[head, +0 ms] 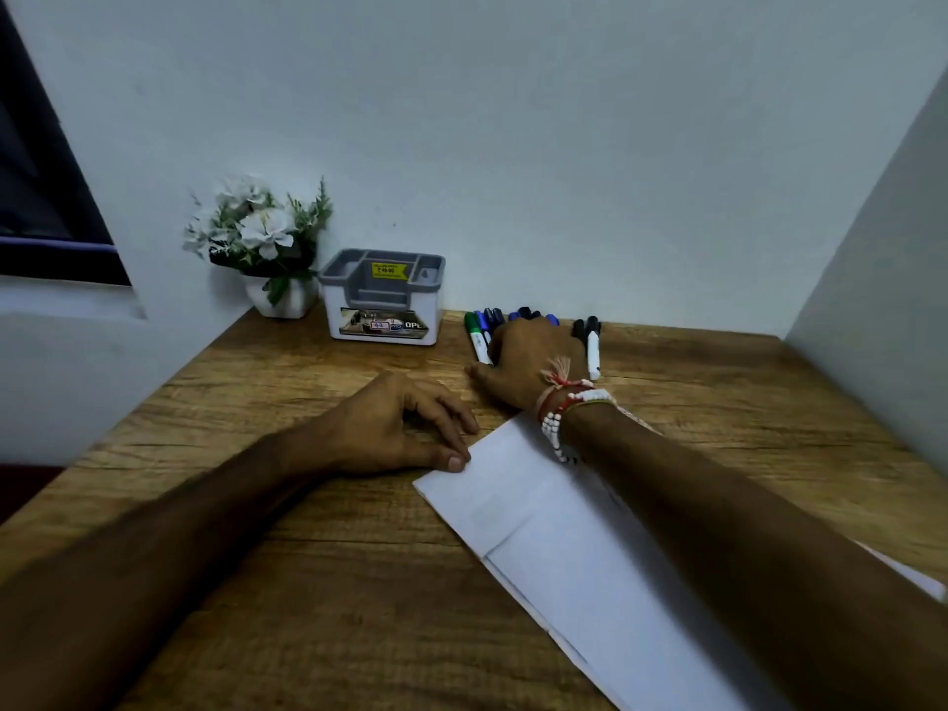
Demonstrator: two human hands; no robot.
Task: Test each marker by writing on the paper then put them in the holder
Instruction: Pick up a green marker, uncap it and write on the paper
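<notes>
Loose left hand (390, 428) touches white paper (564, 546); right hand (528, 361), grip hidden, covers capped markers (593, 346), one o'clock; grey-white plastic holder (382, 300) reads "49.00".

the right hand (531, 361) lies over the middle of the row of white-barrelled markers (593, 351) with green, blue and black caps, so several show only their cap ends past the knuckles. its fingers are hidden behind the back of the hand, and whether they grip a marker cannot be told. the right forearm covers a strip of the white sheet of paper (554, 531), whose near end is cut off by the bottom edge. the print on the small yellow sticker (389, 270) inside the grey-and-white plastic holder (431, 310) is too small to read.
</notes>
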